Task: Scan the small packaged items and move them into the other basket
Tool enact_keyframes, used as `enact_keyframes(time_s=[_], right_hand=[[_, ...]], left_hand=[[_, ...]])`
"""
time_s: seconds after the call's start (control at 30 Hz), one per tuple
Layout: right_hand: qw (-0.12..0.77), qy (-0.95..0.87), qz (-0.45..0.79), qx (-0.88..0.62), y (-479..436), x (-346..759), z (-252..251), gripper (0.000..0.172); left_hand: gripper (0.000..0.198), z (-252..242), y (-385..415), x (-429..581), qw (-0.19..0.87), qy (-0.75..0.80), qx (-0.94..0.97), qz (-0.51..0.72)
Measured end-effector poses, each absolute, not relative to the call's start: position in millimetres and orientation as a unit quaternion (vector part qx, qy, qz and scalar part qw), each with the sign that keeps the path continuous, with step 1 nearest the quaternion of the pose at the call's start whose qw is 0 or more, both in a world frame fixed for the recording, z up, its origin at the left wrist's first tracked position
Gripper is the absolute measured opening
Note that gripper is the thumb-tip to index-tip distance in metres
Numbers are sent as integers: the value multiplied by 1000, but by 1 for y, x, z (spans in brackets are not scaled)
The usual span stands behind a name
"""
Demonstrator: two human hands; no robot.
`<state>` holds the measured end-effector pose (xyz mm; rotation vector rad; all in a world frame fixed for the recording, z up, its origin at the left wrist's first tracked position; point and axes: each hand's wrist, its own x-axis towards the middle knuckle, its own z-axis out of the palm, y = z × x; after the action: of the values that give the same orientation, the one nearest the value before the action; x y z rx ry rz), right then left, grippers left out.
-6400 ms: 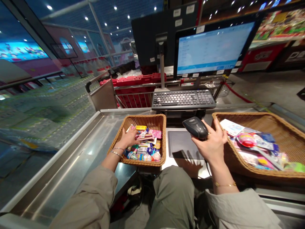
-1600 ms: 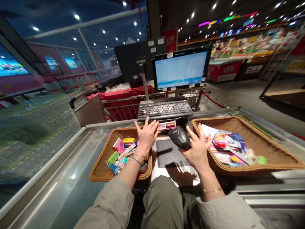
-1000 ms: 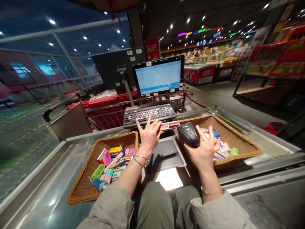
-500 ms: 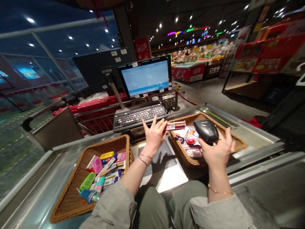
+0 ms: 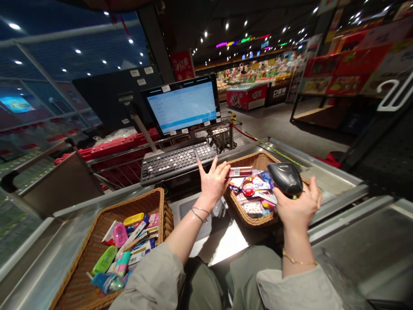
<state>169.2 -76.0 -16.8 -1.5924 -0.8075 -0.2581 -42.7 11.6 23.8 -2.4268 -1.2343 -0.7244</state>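
My right hand [image 5: 296, 209] is wrapped round a black handheld barcode scanner [image 5: 285, 177], its head above the right wicker basket [image 5: 240, 210]. My left hand [image 5: 213, 183] grips one end of a slim pink box [image 5: 241, 172], whose barcode faces me, at that basket's left edge; some fingers stretch out towards the keyboard [image 5: 176, 160]. Small colourful packets [image 5: 254, 189] fill the right basket, with part of its far side hidden by the scanner and hand. Beside my left forearm stands another wicker basket [image 5: 84, 241] of packets, including a pink one [image 5: 120, 234] and a green one [image 5: 105, 260].
A lit monitor [image 5: 182, 105] stands behind the keyboard on a metal counter [image 5: 334, 183]. To the left are a metal panel [image 5: 60, 183] and red crates [image 5: 109, 148]. A shopping cart [image 5: 226, 133] is beyond the counter, with shop displays [image 5: 248, 95] further back.
The view has turned slightly to the right. The scanner has shifted a little to the right relative to the basket, baring more packets. Both hands keep their grips.
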Motion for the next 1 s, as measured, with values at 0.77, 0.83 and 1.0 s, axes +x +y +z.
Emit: enact_keyframes(time_s=[0.77,0.83,1.0], right_hand=[[613,-356,-103,-698,-69,166,-25,51],[616,-358,-94,-696,-71,161,-22,53],[620,-381,-71,-683,-76,142,-10,57]], left_hand=[[67,9,9,-13,153,-496,-834,-190],[67,12,1,-20,156,-498,-832,-188],[66,22,-20,-45,161,-514,-822,-183]])
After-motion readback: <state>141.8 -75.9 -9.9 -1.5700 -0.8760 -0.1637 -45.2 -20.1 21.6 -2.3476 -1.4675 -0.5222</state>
